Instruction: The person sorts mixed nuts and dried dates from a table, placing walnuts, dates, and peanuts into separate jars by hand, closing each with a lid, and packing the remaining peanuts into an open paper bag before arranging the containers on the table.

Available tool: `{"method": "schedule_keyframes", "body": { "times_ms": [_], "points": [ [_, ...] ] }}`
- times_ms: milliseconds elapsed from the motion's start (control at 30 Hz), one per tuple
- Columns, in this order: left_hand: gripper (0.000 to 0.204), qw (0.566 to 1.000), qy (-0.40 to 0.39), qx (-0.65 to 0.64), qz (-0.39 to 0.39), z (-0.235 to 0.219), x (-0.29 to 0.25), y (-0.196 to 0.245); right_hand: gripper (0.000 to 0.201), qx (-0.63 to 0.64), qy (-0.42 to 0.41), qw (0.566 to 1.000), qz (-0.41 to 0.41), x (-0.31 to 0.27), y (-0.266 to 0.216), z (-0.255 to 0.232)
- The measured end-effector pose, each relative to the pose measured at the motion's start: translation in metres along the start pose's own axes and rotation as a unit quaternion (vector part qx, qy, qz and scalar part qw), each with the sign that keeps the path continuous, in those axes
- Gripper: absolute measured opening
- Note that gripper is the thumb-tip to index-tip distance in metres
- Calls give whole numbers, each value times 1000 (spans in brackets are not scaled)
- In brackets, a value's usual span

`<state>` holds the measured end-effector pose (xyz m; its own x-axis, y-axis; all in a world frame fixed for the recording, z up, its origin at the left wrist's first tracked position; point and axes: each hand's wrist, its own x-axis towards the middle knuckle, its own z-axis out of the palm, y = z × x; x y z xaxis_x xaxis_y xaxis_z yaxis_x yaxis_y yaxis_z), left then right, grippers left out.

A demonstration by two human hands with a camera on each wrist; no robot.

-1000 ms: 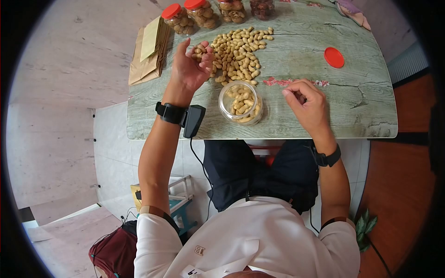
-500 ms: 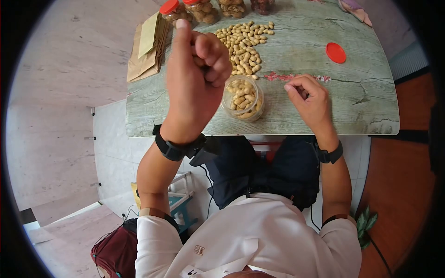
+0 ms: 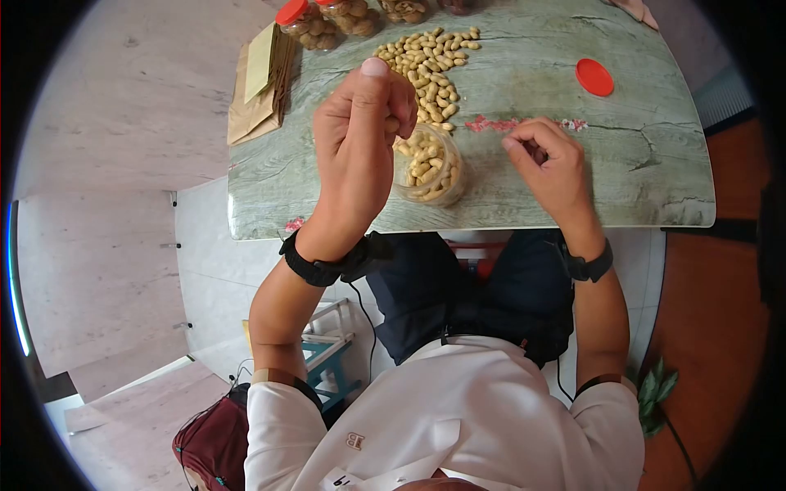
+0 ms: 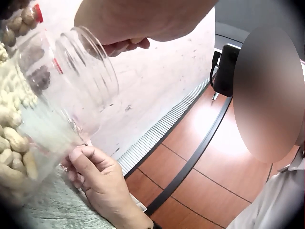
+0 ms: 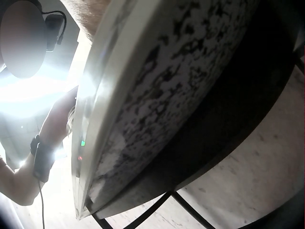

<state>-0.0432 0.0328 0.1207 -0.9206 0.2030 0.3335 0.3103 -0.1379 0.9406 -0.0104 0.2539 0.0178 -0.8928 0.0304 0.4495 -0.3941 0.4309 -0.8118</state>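
My left hand (image 3: 360, 147) is raised over the near side of the table, fingers curled in around a few peanuts (image 3: 392, 125), most of them hidden in the palm. Just right of and below it stands an open clear jar (image 3: 452, 184), partly filled with peanuts (image 3: 426, 170). In the left wrist view the left hand (image 4: 147, 19) hangs beyond the rim of the jar (image 4: 88, 62). On the right of the jar my right hand (image 3: 550, 168) rests at the table, its fingers loosely curled and holding nothing. A heap of peanuts (image 3: 430, 69) lies behind the jar.
A red lid (image 3: 594, 77) lies on the right of the table (image 3: 524, 74). Along the far edge stand several filled jars, one being a red-lidded jar (image 3: 307, 29). Flat brown paper bags (image 3: 258, 106) lie at the left. The right wrist view mostly shows the table's underside (image 5: 157, 90).
My left hand, palm up with peanuts beside the heap, has risen, closed and turned over while moving toward the jar. The right hand has stayed in place.
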Motion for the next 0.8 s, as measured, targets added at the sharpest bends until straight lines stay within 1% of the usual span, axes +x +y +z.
{"method": "schedule_keyframes", "body": {
  "times_ms": [167, 233, 333, 367, 433, 467, 533, 567, 633, 667, 767, 800],
  "points": [
    [47, 998, 8, 58, -3, -1, 0, -1, 8, 4, -5, 1000, -4, 1, 1, 0],
    [48, 997, -7, 70, 33, -3, 1, -7, 8, 4, -4, 1000, -7, 1, 2, 0],
    [52, 993, -21, 107, 35, -5, 1, -6, 8, 4, -3, 1000, -10, 1, 3, 0],
    [52, 993, -21, 107, 34, -5, 0, -4, 8, 4, -3, 1000, -10, 1, 2, 0],
    [57, 994, -12, 111, 0, -4, -1, 1, 8, 4, -3, 1000, -6, 1, 2, -1],
    [57, 994, -13, 111, -1, -4, -1, 1, 8, 5, -3, 1000, -3, 1, 2, 0],
    [58, 991, -40, 124, 41, -5, 0, 1, 8, 5, -2, 1000, -4, 1, 2, 0],
    [58, 991, -40, 124, 41, -5, 0, 1, 8, 5, -1, 1000, -7, 1, 2, 0],
    [58, 981, -60, 167, 72, -3, -2, 3, 8, 2, -1, 1000, -6, 1, 2, 0],
    [58, 981, -60, 168, 72, -3, -3, 4, 8, 0, -2, 1000, -5, 1, 2, 0],
    [52, 972, -77, 207, 87, -4, -7, 5, 8, 2, 0, 1000, -4, 1, 0, -1],
    [47, 956, -91, 257, 111, -3, -8, 6, 8, 3, 0, 1000, -4, 1, 0, -1]
  ]
}}
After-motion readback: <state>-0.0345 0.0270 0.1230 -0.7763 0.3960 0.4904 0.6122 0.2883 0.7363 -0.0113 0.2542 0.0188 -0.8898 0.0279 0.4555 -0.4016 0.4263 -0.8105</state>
